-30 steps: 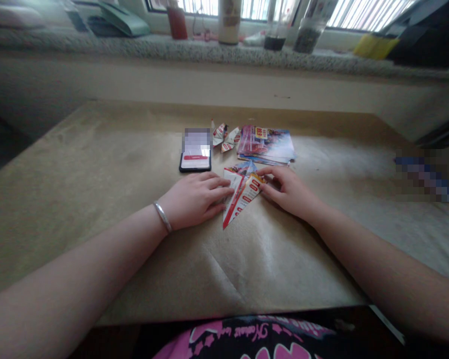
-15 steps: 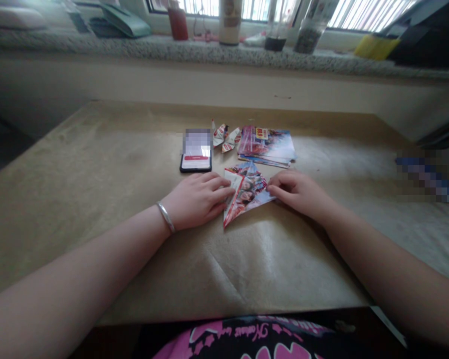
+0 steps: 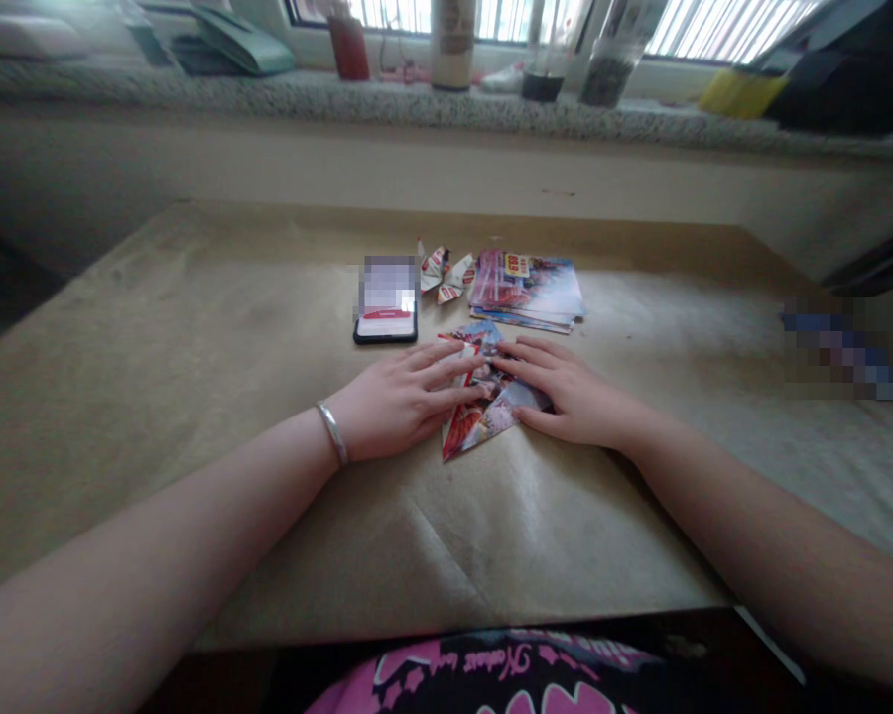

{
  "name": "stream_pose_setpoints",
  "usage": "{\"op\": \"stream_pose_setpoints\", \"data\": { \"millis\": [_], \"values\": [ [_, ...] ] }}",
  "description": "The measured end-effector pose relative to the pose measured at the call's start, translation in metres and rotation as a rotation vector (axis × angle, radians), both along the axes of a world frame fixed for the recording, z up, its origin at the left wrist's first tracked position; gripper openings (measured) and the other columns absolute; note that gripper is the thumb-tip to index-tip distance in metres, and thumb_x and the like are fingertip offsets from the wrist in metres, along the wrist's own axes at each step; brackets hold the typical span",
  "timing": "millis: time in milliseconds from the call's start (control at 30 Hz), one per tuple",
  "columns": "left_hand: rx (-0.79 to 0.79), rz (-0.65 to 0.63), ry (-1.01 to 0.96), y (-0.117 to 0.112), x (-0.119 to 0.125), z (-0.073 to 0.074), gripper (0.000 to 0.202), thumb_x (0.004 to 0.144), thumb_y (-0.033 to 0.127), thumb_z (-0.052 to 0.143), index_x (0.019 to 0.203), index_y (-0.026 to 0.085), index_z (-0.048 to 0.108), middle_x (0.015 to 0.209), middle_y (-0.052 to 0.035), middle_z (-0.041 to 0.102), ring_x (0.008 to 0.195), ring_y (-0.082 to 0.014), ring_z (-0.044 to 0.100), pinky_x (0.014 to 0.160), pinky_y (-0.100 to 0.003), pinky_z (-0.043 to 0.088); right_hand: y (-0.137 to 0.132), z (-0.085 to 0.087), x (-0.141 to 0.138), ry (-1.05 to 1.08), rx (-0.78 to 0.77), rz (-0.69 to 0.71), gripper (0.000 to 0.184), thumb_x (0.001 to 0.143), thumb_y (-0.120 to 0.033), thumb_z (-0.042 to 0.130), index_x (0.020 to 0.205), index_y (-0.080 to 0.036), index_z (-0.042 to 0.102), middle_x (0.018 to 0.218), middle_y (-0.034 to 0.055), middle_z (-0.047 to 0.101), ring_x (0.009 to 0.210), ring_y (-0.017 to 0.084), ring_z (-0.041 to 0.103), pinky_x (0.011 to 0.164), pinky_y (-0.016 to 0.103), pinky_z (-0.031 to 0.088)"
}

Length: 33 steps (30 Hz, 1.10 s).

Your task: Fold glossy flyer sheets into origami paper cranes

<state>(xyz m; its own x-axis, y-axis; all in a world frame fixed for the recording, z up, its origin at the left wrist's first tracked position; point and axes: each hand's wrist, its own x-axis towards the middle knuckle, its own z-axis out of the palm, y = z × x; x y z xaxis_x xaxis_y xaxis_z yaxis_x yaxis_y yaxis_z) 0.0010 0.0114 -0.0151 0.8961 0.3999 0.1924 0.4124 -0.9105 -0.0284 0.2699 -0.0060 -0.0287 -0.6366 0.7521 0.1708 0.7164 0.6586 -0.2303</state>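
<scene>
A: Since the printed sheet [image 3: 483, 424] lies flat on the table [image 3: 342, 540] under both hands, how is it best pressed?
B: I'd start at the near corner and smooth outward from the middle, so no stray crease creeps in. The left hand [image 3: 398, 402] should anchor its side while the right hand [image 3: 584, 399] strokes, lightly enough that nothing slides.
A: Where is the sheet against the fingers?
B: Its near tip pokes out bare. Beyond that, the left fingers spread across the left part, over a red-edged flap; the right thumb and fingers, well parted, rest on the right edge. Neither hand pinches anything. The far corner shows just past the fingertips.
A: And farther off?
B: The phone [image 3: 385, 329] beyond the left hand, a leaflet stack [image 3: 547, 290] right of it, and a folded paper figure [image 3: 457, 279] between them.
</scene>
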Motion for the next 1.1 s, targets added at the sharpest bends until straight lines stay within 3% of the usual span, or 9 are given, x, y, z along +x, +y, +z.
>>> {"op": "stream_pose_setpoints", "data": {
  "millis": [200,367,433,533,600,767,933,1100],
  "values": [
    [0.021,0.011,-0.007,-0.001,0.001,0.002,0.038,0.095,0.031,0.046,0.132,0.027,0.053,0.148,-0.0036,0.042,0.142,-0.0266,0.028,0.118,-0.048,0.028,0.001,-0.001,-0.001,-0.054,0.028,0.018,0.064,0.086,-0.04,0.052,0.144,-0.014,0.041,0.149,0.0128,0.04,0.14,0.034,0.03,0.113,0.054,0.029],
    [0.08,0.048,-0.029,-0.002,0.0,0.012,0.028,0.093,0.032,0.048,0.113,0.023,0.065,0.145,-0.004,0.046,0.14,-0.027,0.034,0.117,-0.05,0.028,0.001,0.0,0.001,-0.045,0.025,0.034,0.064,0.087,-0.041,0.053,0.145,-0.019,0.039,0.151,0.01,0.037,0.141,0.033,0.028,0.112,0.056,0.029],
    [0.107,0.062,-0.027,-0.002,-0.002,0.016,0.028,0.093,0.038,0.048,0.105,0.021,0.067,0.139,-0.0041,0.053,0.138,-0.0277,0.037,0.117,-0.051,0.028,0.002,0.0,0.002,-0.049,0.022,0.033,0.064,0.087,-0.041,0.053,0.145,-0.018,0.039,0.151,0.0104,0.036,0.141,0.034,0.027,0.113,0.055,0.028],
    [0.126,0.085,-0.025,-0.002,-0.005,0.02,0.026,0.094,0.034,0.047,0.096,0.021,0.069,0.115,-0.0029,0.069,0.132,-0.0248,0.046,0.119,-0.052,0.024,0.002,0.0,0.003,-0.052,0.022,0.041,0.063,0.088,-0.042,0.053,0.145,-0.018,0.04,0.151,0.011,0.037,0.142,0.033,0.026,0.113,0.055,0.028],
    [0.099,0.088,-0.029,-0.001,-0.005,0.019,0.025,0.093,0.031,0.047,0.095,0.019,0.069,0.108,-0.0039,0.071,0.125,-0.0239,0.053,0.117,-0.05,0.027,0.002,0.0,0.004,-0.044,0.021,0.045,0.063,0.088,-0.043,0.053,0.145,-0.019,0.04,0.151,0.0108,0.038,0.142,0.033,0.027,0.113,0.056,0.029],
    [-0.024,0.072,-0.007,0.002,-0.007,0.007,0.035,0.094,0.034,0.047,0.12,0.016,0.06,0.13,-0.0086,0.06,0.126,-0.0215,0.052,0.11,-0.037,0.04,0.003,-0.001,0.006,-0.052,0.02,0.048,0.062,0.088,-0.042,0.052,0.145,-0.019,0.039,0.151,0.0101,0.036,0.142,0.033,0.026,0.113,0.056,0.029],
    [-0.1,0.127,0.031,0.002,-0.009,-0.001,0.049,0.096,0.038,0.044,0.14,0.018,0.044,0.147,-0.0107,0.042,0.137,-0.0232,0.038,0.115,-0.04,0.033,0.004,0.001,0.007,-0.074,0.047,0.015,0.057,0.09,-0.035,0.049,0.143,-0.016,0.042,0.151,0.0118,0.037,0.141,0.033,0.029,0.113,0.055,0.03],
    [-0.052,0.181,0.064,-0.002,-0.007,0.001,0.05,0.095,0.044,0.042,0.138,0.019,0.048,0.146,-0.0128,0.044,0.134,-0.028,0.041,0.112,-0.043,0.035,0.005,0.0,0.007,-0.056,0.06,-0.058,0.054,0.091,-0.032,0.046,0.142,-0.018,0.042,0.15,0.0113,0.04,0.139,0.032,0.032,0.111,0.055,0.032]
  ]
}}
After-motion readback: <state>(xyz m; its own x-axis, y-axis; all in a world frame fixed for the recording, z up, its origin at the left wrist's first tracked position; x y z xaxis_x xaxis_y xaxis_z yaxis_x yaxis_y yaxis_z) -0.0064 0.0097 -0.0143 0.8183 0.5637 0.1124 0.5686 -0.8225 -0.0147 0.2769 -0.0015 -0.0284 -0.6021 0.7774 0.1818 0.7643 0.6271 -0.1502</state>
